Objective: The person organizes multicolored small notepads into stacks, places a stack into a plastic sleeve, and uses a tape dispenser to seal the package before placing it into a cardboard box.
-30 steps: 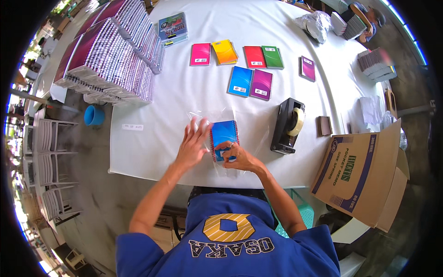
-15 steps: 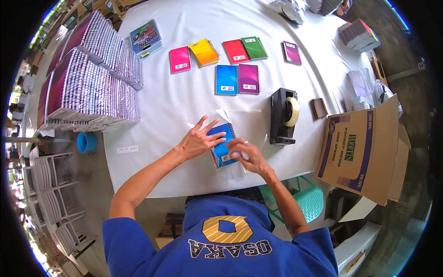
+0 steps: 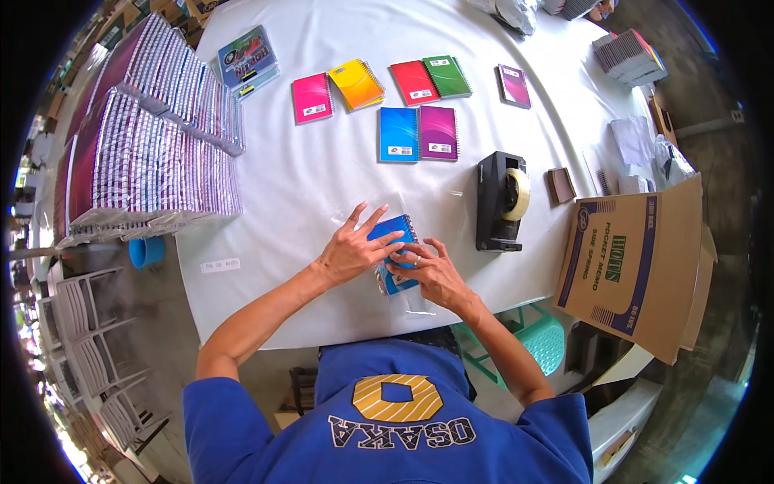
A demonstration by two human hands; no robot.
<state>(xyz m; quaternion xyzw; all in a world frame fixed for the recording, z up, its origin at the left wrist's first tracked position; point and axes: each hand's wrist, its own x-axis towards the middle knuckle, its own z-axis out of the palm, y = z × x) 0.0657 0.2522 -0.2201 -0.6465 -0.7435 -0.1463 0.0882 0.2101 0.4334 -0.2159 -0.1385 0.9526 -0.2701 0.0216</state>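
Observation:
A blue spiral notebook (image 3: 390, 228) lies on clear plastic film (image 3: 405, 305) at the front of the white-covered table. My left hand (image 3: 355, 252) rests across its left side, fingers spread and tips on the cover. From the right, my right hand (image 3: 433, 276), with a ring on one finger, reaches over the lower part of the notebook. Its fingers are bent but apart, and they meet my left fingertips. Whether they pinch any film is hidden. Right of my hands stands a black tape dispenser (image 3: 489, 202) with a roll of clear tape (image 3: 518, 194).
Beyond my hands lie pink (image 3: 312, 98), yellow (image 3: 355, 84), red (image 3: 415, 82), green (image 3: 447, 77), blue (image 3: 399, 134) and purple (image 3: 439, 133) notebooks. Tall wrapped notebook stacks (image 3: 145, 161) fill the left. An open cardboard box (image 3: 637, 266) stands at the right edge, near a small brown tray (image 3: 561, 185).
My right hand has moved down and left onto the notebook, closer to my left hand. The left hand stays spread on the cover, shifted slightly right. The view has shifted slightly.

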